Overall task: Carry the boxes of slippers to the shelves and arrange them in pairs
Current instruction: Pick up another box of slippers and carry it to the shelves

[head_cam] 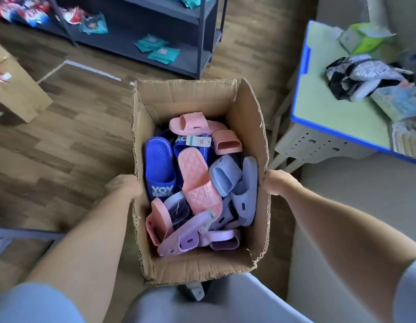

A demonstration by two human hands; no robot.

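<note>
An open cardboard box (251, 127) hangs in front of me above the wooden floor, held between both hands. It is full of jumbled slippers: dark blue ones (159, 166), pink ones (197, 180), pale blue ones (245, 194) and lilac ones (190, 238). My left hand (124, 185) grips the box's left wall from outside. My right hand (278, 181) grips the right wall near its top edge. The fingers of both hands are hidden behind the cardboard.
A dark metal shelf unit (202, 43) with teal packets stands ahead at the top. A second cardboard box (15, 89) sits on the floor at the left. A green desk with a blue rim (302, 89), piled with bags and books, stands at the right.
</note>
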